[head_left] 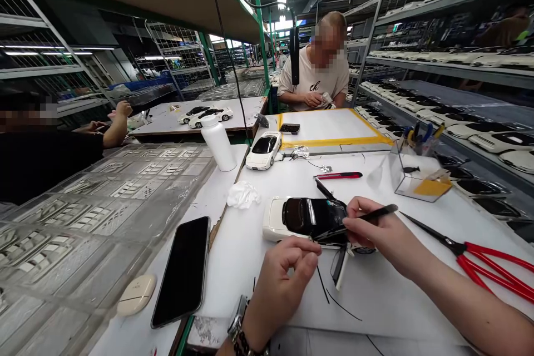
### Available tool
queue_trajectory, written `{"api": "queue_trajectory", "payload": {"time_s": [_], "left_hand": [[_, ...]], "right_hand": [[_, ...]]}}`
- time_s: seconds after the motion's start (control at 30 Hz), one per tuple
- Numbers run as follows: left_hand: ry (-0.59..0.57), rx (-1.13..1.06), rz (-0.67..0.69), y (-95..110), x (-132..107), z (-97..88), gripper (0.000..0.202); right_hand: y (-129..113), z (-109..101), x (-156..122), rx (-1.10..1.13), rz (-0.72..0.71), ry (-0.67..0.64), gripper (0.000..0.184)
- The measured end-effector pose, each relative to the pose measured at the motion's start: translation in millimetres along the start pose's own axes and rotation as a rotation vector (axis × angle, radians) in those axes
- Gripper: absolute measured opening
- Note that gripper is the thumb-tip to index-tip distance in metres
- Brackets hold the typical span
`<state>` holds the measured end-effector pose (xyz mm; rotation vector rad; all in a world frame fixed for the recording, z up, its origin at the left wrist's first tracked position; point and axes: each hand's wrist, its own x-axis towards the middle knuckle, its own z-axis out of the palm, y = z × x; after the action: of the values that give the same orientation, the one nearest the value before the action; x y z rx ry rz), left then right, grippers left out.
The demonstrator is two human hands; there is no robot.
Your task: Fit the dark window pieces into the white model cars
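A white model car (283, 222) with a glossy black roof and windows lies on the white work table (267, 300), its far side partly hidden behind my right hand (375, 236). That hand grips slim black tweezers (375, 214), whose thin tips reach across the dark glass. My left hand (283, 283) sits at the car's near side, its fingers pinched close together. I cannot tell whether they hold a thin strip. A black-and-white trim piece (340, 268) lies beside the car, and fine black strips (323, 283) lie on the table.
Red-handled pliers (488, 264), a black smartphone (181, 271), a red tool (339, 176), a white bottle (219, 143), and another model car (263, 150) surround me. A clear plastic tray (104, 217) is at left. Shelves of car bodies (471, 128) stand right; a co-worker (317, 67) works opposite.
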<state>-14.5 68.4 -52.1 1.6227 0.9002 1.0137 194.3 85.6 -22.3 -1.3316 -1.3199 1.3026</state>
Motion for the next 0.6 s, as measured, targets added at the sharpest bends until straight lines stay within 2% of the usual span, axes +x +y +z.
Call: {"api": "queue_trajectory", "payload": {"time_s": [0.27,0.6], "left_hand": [[-0.011,0.000,-0.018,0,-1,0.1,0.042],[-0.022,0.015,-0.017,-2,0,0.5,0.043]], "right_hand": [[14,-4,-4,0.125,0.024,-0.050,0.026],[14,-2,-6,0.161,0.011,-0.032,0.030]]}}
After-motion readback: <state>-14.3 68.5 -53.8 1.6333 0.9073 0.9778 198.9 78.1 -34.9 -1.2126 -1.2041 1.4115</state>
